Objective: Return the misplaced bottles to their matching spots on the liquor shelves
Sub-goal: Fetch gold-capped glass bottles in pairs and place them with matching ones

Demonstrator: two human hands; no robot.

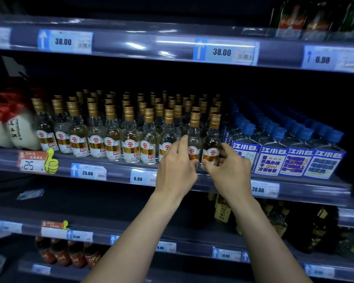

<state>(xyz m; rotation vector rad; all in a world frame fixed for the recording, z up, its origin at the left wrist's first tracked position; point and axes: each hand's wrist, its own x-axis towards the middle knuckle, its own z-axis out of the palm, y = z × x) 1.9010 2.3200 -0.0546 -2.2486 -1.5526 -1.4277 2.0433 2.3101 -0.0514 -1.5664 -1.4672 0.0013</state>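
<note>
Several small clear bottles with gold caps and red-gold labels fill the middle shelf point(102, 163) in rows. My left hand point(177, 168) grips the front gold-capped bottle point(194, 137) second from the right end of the row. My right hand point(229, 170) holds the rightmost gold-capped bottle point(212, 146) at its base. Both bottles stand upright at the shelf's front edge, side by side. Right of them stand blue-capped bottles point(278, 139) with blue and white labels.
White ceramic bottles point(22, 133) with red tops stand at the far left. Price tags line the shelf rails. Green bottles point(319, 15) sit on the top shelf at right. Dark bottles point(223, 209) and red-labelled bottles point(70, 254) fill lower shelves.
</note>
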